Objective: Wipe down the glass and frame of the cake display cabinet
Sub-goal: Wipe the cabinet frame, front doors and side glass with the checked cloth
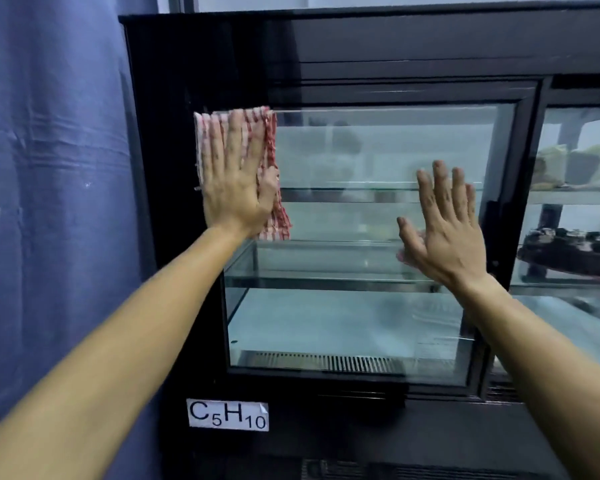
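Up close, both arms reach out straight. Left hand (238, 174) presses a red checked cloth (270, 140) flat on the cabinet's (361, 39) black frame edge, fingers spread. Right hand (444, 230) lies flat on the glass (361, 323), holding nothing. Farther right, a dark cake (568, 249) sits on a shelf.

A bakery or cake shop is suggested by the black glass-fronted display cabinet (378, 57) with a chocolate cake (568, 247) shelved inside.
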`<state>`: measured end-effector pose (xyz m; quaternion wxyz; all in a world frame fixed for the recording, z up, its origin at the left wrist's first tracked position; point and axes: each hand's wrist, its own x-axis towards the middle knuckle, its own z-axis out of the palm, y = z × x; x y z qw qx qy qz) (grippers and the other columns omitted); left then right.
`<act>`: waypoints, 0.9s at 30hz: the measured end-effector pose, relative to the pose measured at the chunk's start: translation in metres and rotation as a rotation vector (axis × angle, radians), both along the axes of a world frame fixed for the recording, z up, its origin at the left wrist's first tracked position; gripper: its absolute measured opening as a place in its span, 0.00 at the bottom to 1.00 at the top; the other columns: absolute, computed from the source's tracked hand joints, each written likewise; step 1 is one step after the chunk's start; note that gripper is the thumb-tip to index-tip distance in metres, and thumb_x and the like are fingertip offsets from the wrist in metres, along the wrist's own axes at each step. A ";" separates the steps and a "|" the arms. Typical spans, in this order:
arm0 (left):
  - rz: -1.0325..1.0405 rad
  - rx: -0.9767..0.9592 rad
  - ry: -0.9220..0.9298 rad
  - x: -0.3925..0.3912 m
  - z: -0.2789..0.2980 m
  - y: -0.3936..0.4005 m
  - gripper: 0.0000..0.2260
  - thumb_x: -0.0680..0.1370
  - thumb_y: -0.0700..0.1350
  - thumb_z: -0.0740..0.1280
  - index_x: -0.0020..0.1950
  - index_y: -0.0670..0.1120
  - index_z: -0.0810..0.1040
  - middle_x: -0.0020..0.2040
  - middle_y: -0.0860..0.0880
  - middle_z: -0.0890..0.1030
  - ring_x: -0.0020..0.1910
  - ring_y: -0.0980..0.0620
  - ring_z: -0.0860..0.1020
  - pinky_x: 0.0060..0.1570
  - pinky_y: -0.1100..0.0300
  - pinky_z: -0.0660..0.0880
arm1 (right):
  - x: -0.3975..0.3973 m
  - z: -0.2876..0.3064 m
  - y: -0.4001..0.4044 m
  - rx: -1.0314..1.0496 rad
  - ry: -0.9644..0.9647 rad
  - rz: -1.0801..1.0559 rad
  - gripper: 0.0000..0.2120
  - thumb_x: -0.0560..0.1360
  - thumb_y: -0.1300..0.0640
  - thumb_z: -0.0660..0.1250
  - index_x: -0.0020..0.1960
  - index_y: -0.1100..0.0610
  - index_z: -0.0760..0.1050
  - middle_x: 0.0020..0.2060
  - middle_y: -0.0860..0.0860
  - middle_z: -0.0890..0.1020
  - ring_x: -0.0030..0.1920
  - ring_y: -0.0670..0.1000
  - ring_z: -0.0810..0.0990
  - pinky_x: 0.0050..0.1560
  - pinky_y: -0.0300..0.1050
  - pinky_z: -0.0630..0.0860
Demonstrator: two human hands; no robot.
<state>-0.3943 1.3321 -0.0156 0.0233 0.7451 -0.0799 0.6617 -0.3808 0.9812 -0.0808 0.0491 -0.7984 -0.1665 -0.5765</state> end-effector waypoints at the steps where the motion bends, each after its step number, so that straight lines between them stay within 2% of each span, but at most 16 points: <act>1: -0.030 0.004 0.016 0.000 -0.038 -0.014 0.33 0.81 0.53 0.55 0.85 0.47 0.51 0.85 0.40 0.51 0.83 0.36 0.49 0.81 0.36 0.47 | 0.003 -0.001 -0.009 0.013 0.003 -0.026 0.36 0.84 0.40 0.52 0.86 0.53 0.47 0.85 0.55 0.45 0.84 0.60 0.44 0.83 0.58 0.41; 2: -0.083 0.092 0.044 0.000 -0.085 -0.027 0.34 0.81 0.53 0.56 0.85 0.47 0.50 0.85 0.40 0.51 0.84 0.37 0.49 0.80 0.33 0.49 | 0.007 -0.003 -0.015 0.009 0.006 -0.040 0.36 0.84 0.39 0.51 0.86 0.53 0.47 0.85 0.56 0.45 0.84 0.61 0.44 0.83 0.59 0.41; 3: -0.136 0.260 0.082 -0.003 -0.139 -0.035 0.35 0.80 0.53 0.58 0.85 0.48 0.49 0.85 0.42 0.49 0.84 0.38 0.48 0.80 0.33 0.48 | 0.010 -0.005 -0.019 -0.001 0.004 -0.047 0.35 0.84 0.39 0.51 0.86 0.53 0.47 0.85 0.56 0.45 0.84 0.61 0.44 0.83 0.59 0.41; 5: -0.132 0.681 0.191 -0.016 -0.246 -0.029 0.36 0.79 0.55 0.65 0.85 0.52 0.56 0.85 0.47 0.51 0.83 0.44 0.52 0.82 0.41 0.42 | 0.014 -0.007 -0.021 -0.011 -0.015 -0.055 0.35 0.84 0.39 0.50 0.86 0.54 0.48 0.85 0.55 0.45 0.84 0.61 0.45 0.83 0.60 0.42; 6: -0.094 0.820 0.263 -0.023 -0.286 -0.021 0.36 0.78 0.56 0.68 0.84 0.54 0.60 0.85 0.49 0.55 0.83 0.46 0.55 0.82 0.44 0.41 | 0.015 -0.007 -0.021 -0.020 -0.022 -0.056 0.35 0.84 0.39 0.50 0.85 0.54 0.48 0.84 0.55 0.44 0.84 0.61 0.45 0.83 0.60 0.43; 8: -0.062 0.898 0.351 -0.028 -0.310 -0.011 0.35 0.77 0.57 0.70 0.82 0.55 0.64 0.83 0.51 0.63 0.81 0.47 0.61 0.83 0.47 0.43 | 0.016 -0.008 -0.022 -0.042 -0.036 -0.057 0.35 0.84 0.39 0.50 0.85 0.54 0.47 0.84 0.54 0.43 0.84 0.61 0.45 0.83 0.60 0.43; 10: -0.107 0.925 0.305 -0.018 -0.268 -0.011 0.29 0.80 0.56 0.65 0.81 0.54 0.67 0.81 0.49 0.66 0.82 0.48 0.59 0.82 0.45 0.44 | 0.018 -0.008 -0.024 -0.038 -0.070 -0.062 0.35 0.84 0.40 0.50 0.85 0.55 0.48 0.84 0.55 0.44 0.84 0.62 0.47 0.83 0.61 0.44; 12: -0.128 0.800 0.196 -0.005 -0.190 -0.012 0.26 0.83 0.55 0.60 0.81 0.52 0.66 0.83 0.47 0.60 0.83 0.45 0.53 0.81 0.39 0.46 | 0.021 -0.011 -0.022 -0.038 -0.104 -0.060 0.34 0.85 0.40 0.49 0.85 0.55 0.49 0.84 0.56 0.45 0.84 0.62 0.48 0.83 0.62 0.46; 15: -0.034 0.284 0.045 0.007 -0.055 -0.003 0.30 0.83 0.53 0.55 0.85 0.48 0.53 0.84 0.42 0.49 0.83 0.38 0.47 0.81 0.39 0.44 | 0.023 -0.012 -0.020 -0.018 -0.118 -0.054 0.33 0.85 0.39 0.47 0.85 0.55 0.50 0.84 0.56 0.47 0.84 0.62 0.48 0.83 0.63 0.49; 17: 0.065 -0.003 0.008 0.007 0.016 0.004 0.30 0.83 0.52 0.50 0.85 0.47 0.50 0.85 0.40 0.49 0.83 0.36 0.47 0.82 0.40 0.43 | 0.023 -0.013 -0.020 -0.007 -0.122 -0.049 0.33 0.85 0.40 0.47 0.85 0.55 0.50 0.84 0.57 0.49 0.84 0.61 0.49 0.83 0.62 0.49; 19: 0.094 -0.195 -0.018 0.007 0.051 -0.007 0.30 0.84 0.53 0.50 0.85 0.47 0.51 0.85 0.40 0.51 0.83 0.35 0.49 0.81 0.39 0.44 | 0.024 -0.013 -0.020 0.005 -0.134 -0.044 0.33 0.85 0.40 0.49 0.85 0.54 0.51 0.84 0.57 0.51 0.84 0.61 0.49 0.83 0.62 0.49; 20: 0.084 -0.231 -0.030 0.007 0.055 -0.021 0.30 0.84 0.53 0.51 0.85 0.47 0.52 0.84 0.40 0.52 0.83 0.35 0.49 0.81 0.39 0.45 | 0.024 -0.012 -0.019 0.012 -0.146 -0.043 0.33 0.85 0.40 0.50 0.85 0.54 0.51 0.84 0.57 0.51 0.84 0.60 0.49 0.83 0.61 0.49; 22: 0.005 -0.160 -0.054 0.008 0.040 -0.058 0.30 0.83 0.52 0.53 0.85 0.46 0.52 0.84 0.40 0.54 0.83 0.36 0.51 0.82 0.41 0.44 | 0.024 -0.013 -0.018 0.016 -0.160 -0.041 0.33 0.85 0.41 0.50 0.85 0.54 0.51 0.84 0.56 0.52 0.84 0.60 0.50 0.83 0.61 0.50; 25: -0.109 0.297 0.049 0.002 -0.018 -0.109 0.31 0.84 0.53 0.55 0.84 0.47 0.50 0.85 0.41 0.52 0.84 0.41 0.45 0.82 0.43 0.42 | 0.023 -0.013 -0.019 0.017 -0.157 -0.032 0.32 0.85 0.42 0.49 0.85 0.54 0.52 0.84 0.56 0.52 0.84 0.60 0.50 0.83 0.61 0.49; 27: -0.112 0.484 0.111 0.000 -0.046 -0.107 0.29 0.84 0.54 0.56 0.84 0.48 0.56 0.84 0.41 0.53 0.83 0.41 0.45 0.82 0.41 0.44 | 0.021 -0.013 -0.020 0.012 -0.143 -0.020 0.32 0.85 0.43 0.48 0.85 0.55 0.53 0.84 0.57 0.52 0.84 0.59 0.49 0.83 0.61 0.49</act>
